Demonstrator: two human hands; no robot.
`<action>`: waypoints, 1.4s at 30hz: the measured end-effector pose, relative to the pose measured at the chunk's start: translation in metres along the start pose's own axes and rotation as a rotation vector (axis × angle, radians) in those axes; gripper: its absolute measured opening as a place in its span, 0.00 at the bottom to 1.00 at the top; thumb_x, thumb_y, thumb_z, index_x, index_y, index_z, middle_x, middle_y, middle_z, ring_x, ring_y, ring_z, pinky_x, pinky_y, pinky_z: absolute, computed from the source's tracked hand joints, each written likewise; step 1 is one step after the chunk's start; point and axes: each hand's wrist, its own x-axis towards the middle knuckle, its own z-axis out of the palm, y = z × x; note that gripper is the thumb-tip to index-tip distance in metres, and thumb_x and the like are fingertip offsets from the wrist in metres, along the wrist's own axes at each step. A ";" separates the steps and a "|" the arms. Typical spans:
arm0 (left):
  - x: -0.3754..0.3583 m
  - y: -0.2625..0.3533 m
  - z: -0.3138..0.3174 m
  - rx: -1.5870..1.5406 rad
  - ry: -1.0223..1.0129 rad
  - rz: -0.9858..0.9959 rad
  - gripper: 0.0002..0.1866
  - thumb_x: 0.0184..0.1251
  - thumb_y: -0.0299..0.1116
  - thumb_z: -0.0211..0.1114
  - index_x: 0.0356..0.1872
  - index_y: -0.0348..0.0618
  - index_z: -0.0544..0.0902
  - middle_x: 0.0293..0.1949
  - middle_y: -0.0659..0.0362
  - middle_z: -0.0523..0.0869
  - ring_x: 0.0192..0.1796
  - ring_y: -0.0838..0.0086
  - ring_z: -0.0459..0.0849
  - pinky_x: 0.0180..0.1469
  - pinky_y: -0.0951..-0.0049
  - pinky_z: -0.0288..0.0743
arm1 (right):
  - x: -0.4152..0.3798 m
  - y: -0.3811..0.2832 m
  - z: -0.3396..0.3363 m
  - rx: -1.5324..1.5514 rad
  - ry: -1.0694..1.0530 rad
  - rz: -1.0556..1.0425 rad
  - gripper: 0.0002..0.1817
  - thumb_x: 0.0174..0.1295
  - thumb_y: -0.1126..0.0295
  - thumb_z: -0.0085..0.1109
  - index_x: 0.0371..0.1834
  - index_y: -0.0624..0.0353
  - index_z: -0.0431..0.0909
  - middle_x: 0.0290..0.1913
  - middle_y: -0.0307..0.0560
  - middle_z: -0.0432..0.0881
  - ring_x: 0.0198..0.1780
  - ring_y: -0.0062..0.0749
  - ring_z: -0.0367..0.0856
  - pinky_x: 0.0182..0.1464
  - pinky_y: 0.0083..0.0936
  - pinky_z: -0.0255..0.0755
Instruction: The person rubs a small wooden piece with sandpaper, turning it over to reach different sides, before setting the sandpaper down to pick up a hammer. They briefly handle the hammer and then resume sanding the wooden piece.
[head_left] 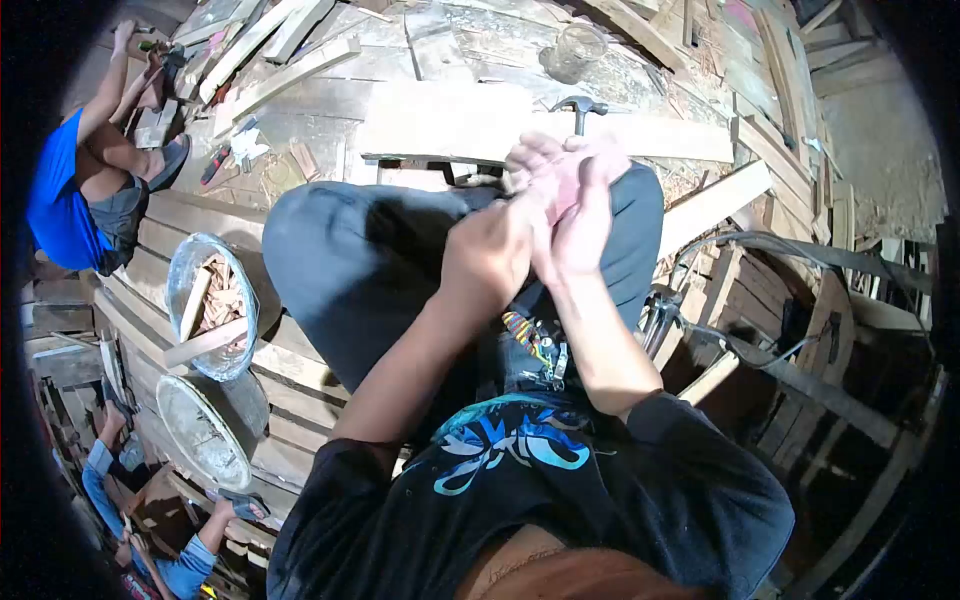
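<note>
My left hand [490,250] is closed and presses against the palm of my right hand [580,210], above my lap. The right palm faces up, with its thumb apart and its fingers loosely bent; no tool shows in it. Bright light washes out the fingers, so anything small between the hands is hidden. Just past the fingertips a claw hammer [580,105] stands with its head up, its lower handle hidden behind my hands. A pale wooden board [440,115] lies in front of my knees, and a long light plank [670,138] extends to its right.
On the left stand a bucket of wood offcuts [197,255] and a second grey bucket [185,420]. A person in blue [60,190] sits at upper left, another person [185,570] at lower left. A clear jar [580,50] and scattered timber [290,85] lie ahead.
</note>
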 end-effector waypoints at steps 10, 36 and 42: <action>-0.002 0.002 0.000 -0.048 -0.030 -0.081 0.20 0.54 0.21 0.64 0.51 0.37 0.82 0.25 0.51 0.79 0.26 0.57 0.81 0.28 0.61 0.75 | 0.005 0.003 -0.006 0.027 0.011 0.030 0.28 0.77 0.48 0.27 0.58 0.63 0.64 0.55 0.62 0.76 0.54 0.47 0.78 0.60 0.41 0.70; -0.003 -0.006 0.009 -0.087 0.024 -0.074 0.19 0.57 0.24 0.63 0.53 0.38 0.80 0.27 0.51 0.80 0.28 0.54 0.81 0.31 0.60 0.76 | 0.004 0.004 -0.010 0.079 0.025 0.022 0.22 0.78 0.52 0.29 0.54 0.60 0.63 0.55 0.64 0.76 0.56 0.51 0.77 0.63 0.43 0.69; -0.010 0.002 -0.001 -0.049 -0.096 -0.097 0.17 0.58 0.21 0.62 0.51 0.37 0.81 0.32 0.48 0.83 0.31 0.52 0.83 0.34 0.60 0.77 | 0.004 -0.001 -0.004 -0.042 0.085 -0.011 0.23 0.78 0.52 0.29 0.58 0.61 0.62 0.57 0.65 0.74 0.58 0.52 0.76 0.63 0.43 0.69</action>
